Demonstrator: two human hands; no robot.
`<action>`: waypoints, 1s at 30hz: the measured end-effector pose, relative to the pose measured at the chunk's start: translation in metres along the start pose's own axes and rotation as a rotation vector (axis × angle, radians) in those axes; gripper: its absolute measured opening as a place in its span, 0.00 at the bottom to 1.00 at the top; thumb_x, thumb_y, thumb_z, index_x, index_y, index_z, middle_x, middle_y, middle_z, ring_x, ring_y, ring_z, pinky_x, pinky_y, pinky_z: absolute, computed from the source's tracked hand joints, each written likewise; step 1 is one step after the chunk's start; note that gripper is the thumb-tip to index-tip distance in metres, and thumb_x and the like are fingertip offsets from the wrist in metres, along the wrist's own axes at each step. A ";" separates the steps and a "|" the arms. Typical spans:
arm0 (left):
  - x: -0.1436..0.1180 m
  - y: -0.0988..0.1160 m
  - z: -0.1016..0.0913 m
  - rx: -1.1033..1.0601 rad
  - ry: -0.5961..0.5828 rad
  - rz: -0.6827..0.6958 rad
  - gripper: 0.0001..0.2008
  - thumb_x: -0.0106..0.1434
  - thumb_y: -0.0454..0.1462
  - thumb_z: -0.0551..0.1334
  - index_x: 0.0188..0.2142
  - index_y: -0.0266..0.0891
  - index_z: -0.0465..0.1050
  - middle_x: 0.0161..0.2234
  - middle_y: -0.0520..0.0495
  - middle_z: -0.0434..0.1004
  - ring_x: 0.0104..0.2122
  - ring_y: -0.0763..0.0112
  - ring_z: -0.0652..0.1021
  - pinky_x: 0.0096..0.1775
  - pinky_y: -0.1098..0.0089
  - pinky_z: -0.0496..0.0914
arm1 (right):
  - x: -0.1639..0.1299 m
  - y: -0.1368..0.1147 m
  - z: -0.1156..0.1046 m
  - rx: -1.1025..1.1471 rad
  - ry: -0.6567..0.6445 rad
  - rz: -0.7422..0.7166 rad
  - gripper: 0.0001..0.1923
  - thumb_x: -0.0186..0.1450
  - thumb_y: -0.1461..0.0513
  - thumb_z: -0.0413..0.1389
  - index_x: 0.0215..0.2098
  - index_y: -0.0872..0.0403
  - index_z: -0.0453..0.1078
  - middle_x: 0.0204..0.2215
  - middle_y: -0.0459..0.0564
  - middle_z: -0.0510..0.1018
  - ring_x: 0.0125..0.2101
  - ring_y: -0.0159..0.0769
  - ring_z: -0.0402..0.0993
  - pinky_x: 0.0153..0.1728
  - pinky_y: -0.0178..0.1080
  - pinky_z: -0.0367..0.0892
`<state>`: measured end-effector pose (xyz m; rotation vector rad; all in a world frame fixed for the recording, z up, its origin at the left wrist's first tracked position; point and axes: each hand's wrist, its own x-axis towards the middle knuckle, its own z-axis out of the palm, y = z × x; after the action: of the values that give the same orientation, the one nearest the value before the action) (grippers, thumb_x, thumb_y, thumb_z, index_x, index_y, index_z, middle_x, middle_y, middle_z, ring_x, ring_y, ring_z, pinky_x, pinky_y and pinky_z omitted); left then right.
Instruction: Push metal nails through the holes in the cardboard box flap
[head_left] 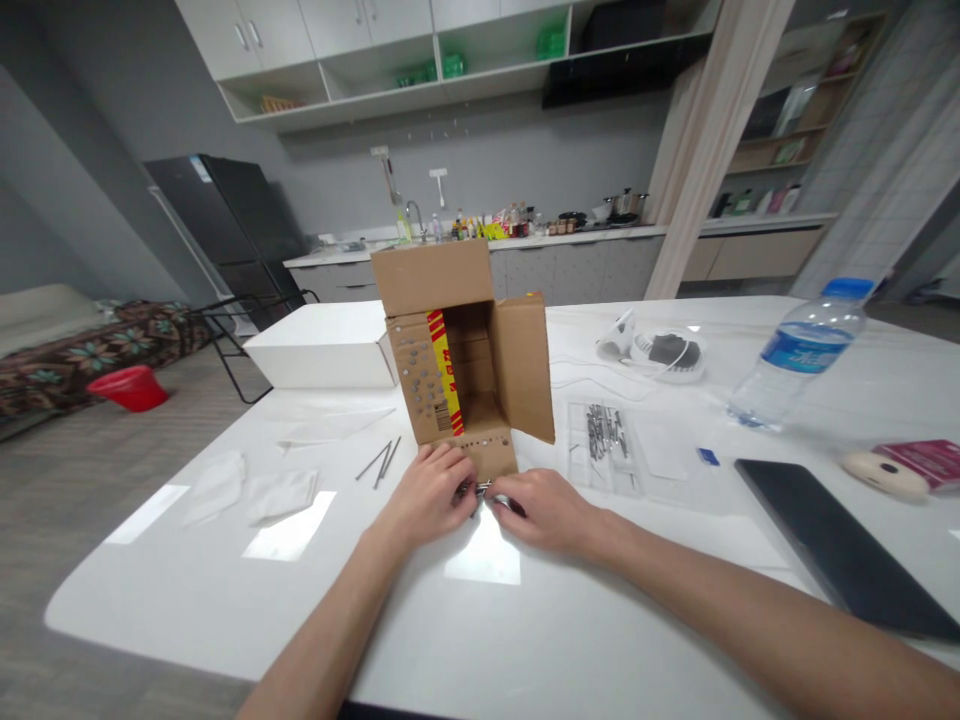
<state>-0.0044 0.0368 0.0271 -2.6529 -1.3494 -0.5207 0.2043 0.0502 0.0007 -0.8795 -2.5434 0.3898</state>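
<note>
Hands together at near edge of cardboard box [463, 350]: left hand [429, 495] & right hand [541, 508] pinch small metal piece [482, 489], prob. light, stiff, slippery; grip by its ends.

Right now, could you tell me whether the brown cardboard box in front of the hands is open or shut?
Open. The brown cardboard box stands on the white table with its flaps spread, showing its hollow inside.
</note>
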 end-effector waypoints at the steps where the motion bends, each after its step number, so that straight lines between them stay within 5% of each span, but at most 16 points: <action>1: 0.000 0.000 0.001 0.012 0.012 -0.008 0.05 0.61 0.33 0.56 0.28 0.39 0.66 0.30 0.49 0.71 0.35 0.65 0.71 0.38 0.64 0.62 | 0.000 0.000 0.000 -0.002 -0.001 0.002 0.10 0.66 0.63 0.51 0.40 0.52 0.74 0.31 0.47 0.81 0.29 0.34 0.74 0.31 0.35 0.60; 11: 0.012 0.007 0.019 0.047 0.338 0.025 0.05 0.67 0.31 0.56 0.40 0.39 0.69 0.38 0.49 0.79 0.39 0.68 0.74 0.39 0.65 0.62 | 0.000 0.000 0.001 -0.046 -0.008 0.023 0.10 0.66 0.62 0.51 0.40 0.52 0.74 0.32 0.48 0.81 0.30 0.36 0.75 0.31 0.36 0.60; 18: 0.016 0.007 0.028 0.064 0.285 0.070 0.09 0.67 0.31 0.54 0.44 0.40 0.70 0.45 0.47 0.80 0.45 0.67 0.75 0.44 0.63 0.65 | 0.001 -0.002 -0.001 -0.061 -0.033 0.028 0.09 0.66 0.62 0.50 0.38 0.53 0.73 0.32 0.49 0.81 0.30 0.36 0.75 0.32 0.37 0.60; 30: 0.012 0.002 0.029 0.075 0.228 0.090 0.09 0.67 0.32 0.55 0.44 0.40 0.73 0.40 0.46 0.81 0.46 0.65 0.76 0.46 0.62 0.67 | 0.001 -0.001 0.000 -0.045 -0.037 0.034 0.10 0.66 0.62 0.51 0.40 0.53 0.74 0.33 0.50 0.81 0.31 0.37 0.75 0.32 0.37 0.61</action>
<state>0.0112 0.0519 0.0043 -2.4911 -1.1561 -0.7208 0.2030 0.0498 0.0016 -0.9413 -2.5834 0.3643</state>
